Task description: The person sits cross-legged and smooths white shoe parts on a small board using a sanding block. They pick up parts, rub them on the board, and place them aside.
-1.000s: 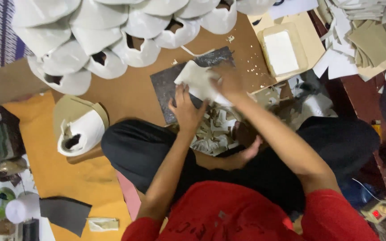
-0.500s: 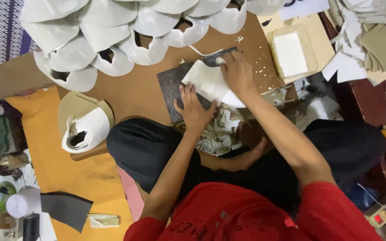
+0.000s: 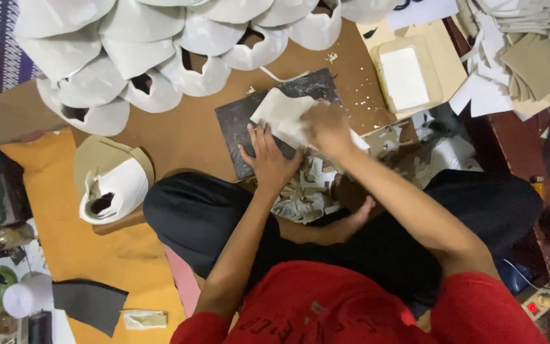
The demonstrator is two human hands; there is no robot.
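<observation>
Right hand (image 3: 327, 127) has slid left over the white piece (image 3: 281, 114) on the dark mat (image 3: 237, 127); left hand (image 3: 267, 159) flat, fingers spread, pinning it. Right grip blurred, cannot tell. Keep firm pressure.

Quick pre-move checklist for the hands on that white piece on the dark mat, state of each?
1. White piece lies on the dark cutting mat: ok.
2. Left hand pressed flat on the mat's near edge, touching the piece: ok.
3. Right hand on top of the piece: ok, though blurred.
4. Tool in the right hand: cannot tell, hidden by motion blur.
5. Scrap pile crowds the mat's near edge: not ok.
6. Stacked white shoe uppers lie off the mat: ok.
</observation>
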